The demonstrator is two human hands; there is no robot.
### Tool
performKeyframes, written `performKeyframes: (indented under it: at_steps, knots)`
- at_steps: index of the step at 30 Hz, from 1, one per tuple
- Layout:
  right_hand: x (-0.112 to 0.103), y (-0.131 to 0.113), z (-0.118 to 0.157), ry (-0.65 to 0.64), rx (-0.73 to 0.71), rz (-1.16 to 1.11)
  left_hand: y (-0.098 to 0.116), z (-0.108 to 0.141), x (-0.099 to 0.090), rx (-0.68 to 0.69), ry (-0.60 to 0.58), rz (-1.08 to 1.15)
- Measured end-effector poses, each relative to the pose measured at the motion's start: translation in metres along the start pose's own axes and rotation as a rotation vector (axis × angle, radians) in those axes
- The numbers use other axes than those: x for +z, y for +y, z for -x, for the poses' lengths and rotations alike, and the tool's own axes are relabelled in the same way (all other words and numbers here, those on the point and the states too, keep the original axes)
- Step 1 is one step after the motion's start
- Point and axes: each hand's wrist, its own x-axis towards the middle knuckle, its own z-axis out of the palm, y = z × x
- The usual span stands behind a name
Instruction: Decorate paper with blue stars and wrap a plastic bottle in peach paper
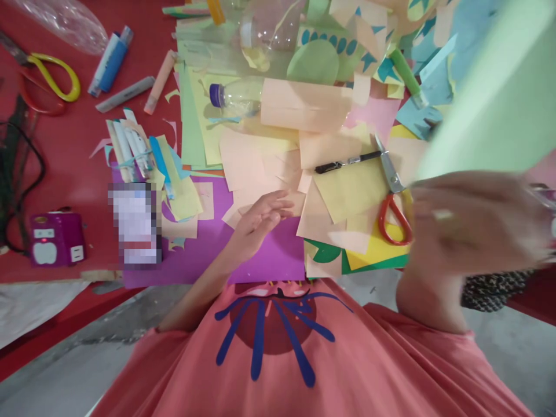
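My left hand (261, 223) hovers over purple paper (273, 255) and peach sheets (256, 159), its fingers apart with nothing in them. At the right, my right hand (473, 223) is blurred by motion and grips a light green sheet (490, 98) that rises to the upper right corner. Just left of that hand lie scissors with red and yellow handles (393, 200), touching a black pen (347, 162). A clear bottle with a purple cap (237, 97) lies on its side, with peach paper (306, 105) around its body.
On the red table (65, 139) at the left are yellow-and-red scissors (50, 81), several markers (115, 61), a phone (135, 226) and a purple socket box (57, 238). Another clear bottle (271, 29) lies at the top. Blue and green paper scraps (434, 81) cover the upper right.
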Motion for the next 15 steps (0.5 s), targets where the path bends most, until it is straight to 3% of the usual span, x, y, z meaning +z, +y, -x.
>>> performKeyframes:
  at_steps: [4,7,9,12,15]
  knots:
    - [0.044,-0.017,0.024,-0.003,-0.244,-0.030,-0.004,-0.007,0.010,0.022,-0.054,-0.028]
    - [0.074,-0.023,0.037,-0.098,-0.250,-0.079,-0.006,-0.010,0.012,0.001,-0.034,-0.113]
    - [0.081,-0.022,0.044,-0.134,-0.221,-0.135,-0.005,-0.010,0.011,-0.032,0.012,-0.183]
    - [0.079,-0.017,0.052,-0.122,-0.063,-0.235,-0.004,-0.008,0.011,-0.038,0.078,-0.249]
    - [0.073,-0.010,0.052,0.043,0.279,-0.369,-0.005,-0.005,0.012,-0.008,0.083,-0.250]
